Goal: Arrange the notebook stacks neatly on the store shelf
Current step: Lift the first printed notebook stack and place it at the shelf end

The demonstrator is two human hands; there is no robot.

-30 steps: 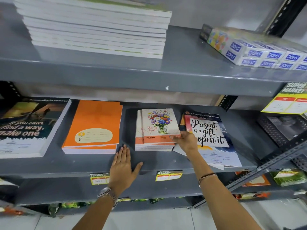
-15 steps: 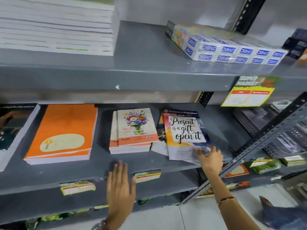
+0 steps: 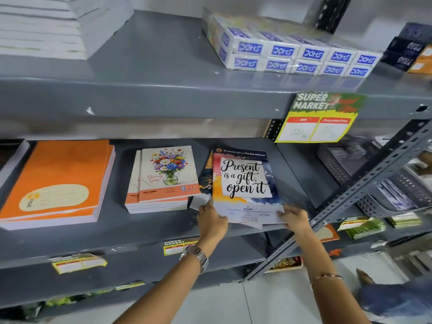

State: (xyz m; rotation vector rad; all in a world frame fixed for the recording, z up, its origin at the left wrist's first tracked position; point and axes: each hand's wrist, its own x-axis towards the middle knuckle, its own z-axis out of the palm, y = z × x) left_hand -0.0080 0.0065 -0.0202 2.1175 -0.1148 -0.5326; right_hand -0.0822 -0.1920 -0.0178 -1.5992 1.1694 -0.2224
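On the grey middle shelf lie three notebook stacks. An orange stack is at the left and a flower-cover stack sits in the middle. At the right is a loose, fanned pile topped by the "Present is a gift, open it" notebook. My left hand grips that pile's near left corner. My right hand holds its near right corner. The lower notebooks of the pile stick out to the left, mostly hidden.
The upper shelf holds a white notebook stack and wrapped blue-and-white boxes. A yellow price tag hangs from its edge. A slanted metal brace crosses at the right, in front of dark mesh trays.
My left hand has come up from the shelf's front edge to the pile's left corner. My right hand has stayed at the pile's near right corner. The view has shifted right.
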